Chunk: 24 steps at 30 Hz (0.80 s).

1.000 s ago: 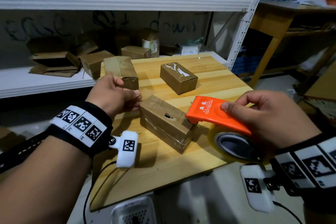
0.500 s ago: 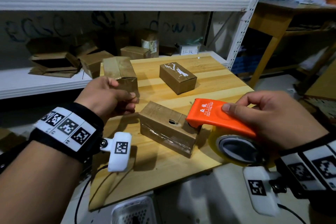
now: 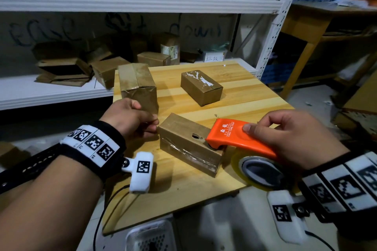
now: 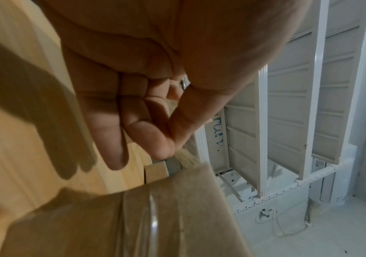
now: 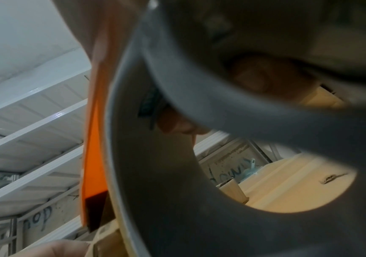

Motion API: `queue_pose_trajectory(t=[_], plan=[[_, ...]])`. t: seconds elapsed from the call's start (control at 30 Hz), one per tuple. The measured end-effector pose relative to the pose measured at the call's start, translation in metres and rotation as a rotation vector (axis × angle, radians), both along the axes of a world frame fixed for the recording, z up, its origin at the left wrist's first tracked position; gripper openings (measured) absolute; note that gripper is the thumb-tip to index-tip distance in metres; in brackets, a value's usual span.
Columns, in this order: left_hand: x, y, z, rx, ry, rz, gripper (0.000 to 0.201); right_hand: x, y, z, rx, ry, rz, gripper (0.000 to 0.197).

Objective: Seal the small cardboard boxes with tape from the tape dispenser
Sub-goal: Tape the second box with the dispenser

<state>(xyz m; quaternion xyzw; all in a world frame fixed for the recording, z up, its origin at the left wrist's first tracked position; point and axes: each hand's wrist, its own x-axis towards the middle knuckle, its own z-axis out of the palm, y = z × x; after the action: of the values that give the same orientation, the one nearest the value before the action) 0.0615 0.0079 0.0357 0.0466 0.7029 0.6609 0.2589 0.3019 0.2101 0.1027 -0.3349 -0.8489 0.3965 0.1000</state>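
A small brown cardboard box (image 3: 183, 134) lies on the wooden table (image 3: 255, 96), clear tape glinting along its near side. My right hand (image 3: 289, 138) grips the orange tape dispenser (image 3: 234, 136), whose cutter end rests on the right end of the box top. Its tape roll (image 3: 261, 169) hangs past the table's front edge. My left hand (image 3: 154, 125) sits at the box's left end with fingers curled. In the left wrist view, thumb and forefinger (image 4: 171, 139) pinch what looks like a thin tape strip just above the box (image 4: 133, 217). The dispenser (image 5: 94, 156) fills the right wrist view.
Two more boxes stand further back on the table: a tall one (image 3: 138, 85) at the left and a low one (image 3: 201, 86) with white label scraps. White shelving (image 3: 122, 2) with several boxes runs behind. A wooden desk (image 3: 306, 26) stands at the right.
My left hand drew back from the box's left end, then returned to it with fingertips pinched. The dispenser stayed on the box's right end.
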Motion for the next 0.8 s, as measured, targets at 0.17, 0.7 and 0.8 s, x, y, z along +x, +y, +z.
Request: queue_pose_trajectory(t=[0.17, 0.7, 0.8], plan=[[0.002, 0.003, -0.006, -0.051, -0.019, -0.097, 0.026, 0.000, -0.001, -0.001, -0.032, -0.016, 0.004, 0.037], [0.017, 0.002, -0.018, -0.238, 0.214, -0.072, 0.010, -0.001, -0.002, -0.003, 0.004, -0.043, 0.017, 0.040], [0.015, 0.005, -0.006, -0.060, 0.292, 0.017, 0.009, -0.001, 0.000, -0.004, 0.010, -0.046, 0.014, 0.040]])
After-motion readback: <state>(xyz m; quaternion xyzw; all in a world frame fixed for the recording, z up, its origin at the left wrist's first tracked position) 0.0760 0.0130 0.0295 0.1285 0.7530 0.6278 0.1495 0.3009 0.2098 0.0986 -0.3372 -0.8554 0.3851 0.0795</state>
